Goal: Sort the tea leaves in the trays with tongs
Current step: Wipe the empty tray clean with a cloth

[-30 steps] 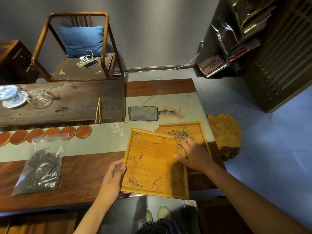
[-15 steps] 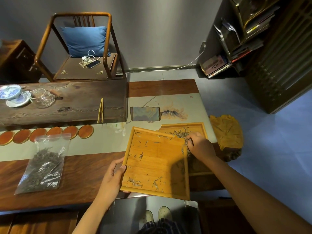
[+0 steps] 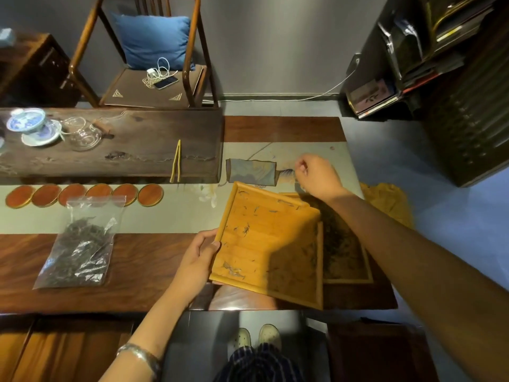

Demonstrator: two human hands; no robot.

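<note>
Wooden tabletop (image 3: 137, 271), head view: left hand (image 3: 197, 259) grips the upper tray (image 3: 270, 244) by its left rim, tilted over the lower tray (image 3: 347, 257) near the right edge. Right hand (image 3: 316, 175) hovers loosely curled; contents cannot be determined. Tongs (image 3: 176, 164) lie unused. Tea leaves (image 3: 245, 230) are light and brittle; pinch gently. Lower tray mostly hidden.

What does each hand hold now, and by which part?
The left hand grips the upper square bamboo tray by the middle of its left rim. The right hand is raised with fingers pinched together; whether tea leaves are in that grip cannot be told.
</note>
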